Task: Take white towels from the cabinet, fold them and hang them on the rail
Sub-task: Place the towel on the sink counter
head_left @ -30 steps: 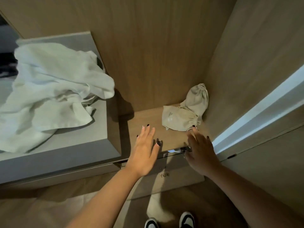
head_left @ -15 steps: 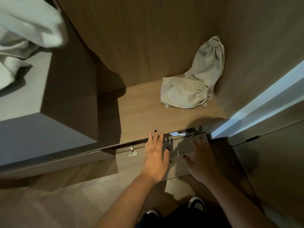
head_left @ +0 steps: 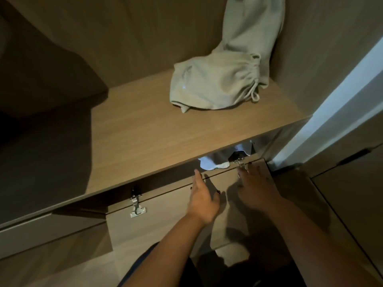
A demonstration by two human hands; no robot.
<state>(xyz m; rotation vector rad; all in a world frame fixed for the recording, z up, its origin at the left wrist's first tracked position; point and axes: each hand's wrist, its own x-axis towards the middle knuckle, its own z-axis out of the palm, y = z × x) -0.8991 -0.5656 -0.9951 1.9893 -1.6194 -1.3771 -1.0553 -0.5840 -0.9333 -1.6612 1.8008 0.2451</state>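
A bit of white towel (head_left: 211, 163) peeks out of the dark gap under the wooden shelf (head_left: 155, 137) of the cabinet. Below the gap is a wooden flap door (head_left: 165, 216) with two metal hinges, tilted a little outward. My left hand (head_left: 202, 200) reaches to the flap's top edge just below the towel, fingers straight. My right hand (head_left: 257, 187) lies with spread fingers on the flap beside the right hinge (head_left: 240, 162). Neither hand holds anything. The rest of the towel is hidden inside the compartment.
A beige drawstring bag (head_left: 217, 85) lies on the shelf against the back right corner. The left hinge (head_left: 136, 206) sits on the flap's top edge. A pale door edge (head_left: 331, 112) and a wooden panel stand at the right. A dark unit fills the left side.
My view has dropped and moved closer to the cabinet. Both hands have come down from the shelf's front edge onto the flap. The crumpled white towels at the left have left the view.
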